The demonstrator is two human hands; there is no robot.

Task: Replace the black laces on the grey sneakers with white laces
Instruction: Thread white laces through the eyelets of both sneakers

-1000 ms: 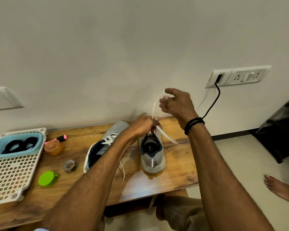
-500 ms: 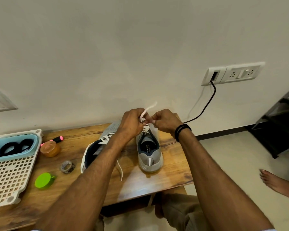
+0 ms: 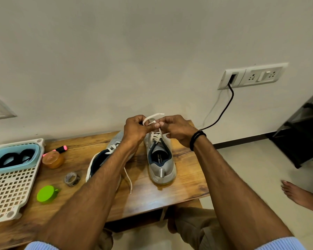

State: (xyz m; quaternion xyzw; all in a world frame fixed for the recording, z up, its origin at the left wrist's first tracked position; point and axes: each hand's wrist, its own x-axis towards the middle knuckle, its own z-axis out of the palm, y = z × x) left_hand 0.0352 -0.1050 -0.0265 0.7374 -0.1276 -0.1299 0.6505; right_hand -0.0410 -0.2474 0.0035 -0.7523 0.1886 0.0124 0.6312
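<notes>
Two grey sneakers stand on the wooden table [image 3: 184, 184]. The right sneaker [image 3: 162, 159] points away from me and carries a white lace [image 3: 156, 137]. Above its tongue my left hand [image 3: 135, 129] and my right hand [image 3: 177, 129] meet, both pinching the ends of that white lace; one end [image 3: 153, 116] loops up over my fingers. The left sneaker [image 3: 105, 156] lies partly under my left forearm, with a white lace end [image 3: 128, 181] trailing onto the table. Black laces [image 3: 13, 158] lie coiled in a light blue tub [image 3: 13, 166].
A white perforated tray [image 3: 9, 188] holds the tub at the far left. Near it sit an orange jar [image 3: 53, 159], a pink marker [image 3: 61, 148], a tape roll [image 3: 71, 178] and a green lid [image 3: 46, 193]. A black cable [image 3: 224, 110] hangs from the wall socket. A bare foot [image 3: 300, 195] is at right.
My right hand came down from its raised position with the lace and joined my left hand above the right sneaker's tongue. Both hands now pinch the lace close together.
</notes>
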